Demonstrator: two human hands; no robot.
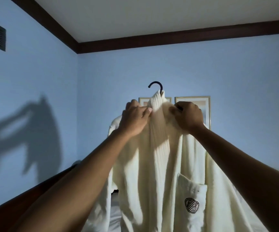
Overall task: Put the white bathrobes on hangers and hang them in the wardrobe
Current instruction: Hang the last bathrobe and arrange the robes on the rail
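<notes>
While held aloft before the blue wall (102,72), the white bathrobe (158,158) is draped on a hanger, of which only the dark hook (155,85) is seen above the ribbed collar. The collar is pinched by the left hand (134,118) and the robe's shoulder gripped by the right hand (188,116). A chest pocket (192,195) with an embroidered logo is noted, with two framed pictures (200,104) behind.

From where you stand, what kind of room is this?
Probably a hotel bedroom: a white robe with a logo on its pocket, framed pictures on the blue wall, and what looks like white bedding below.
</notes>
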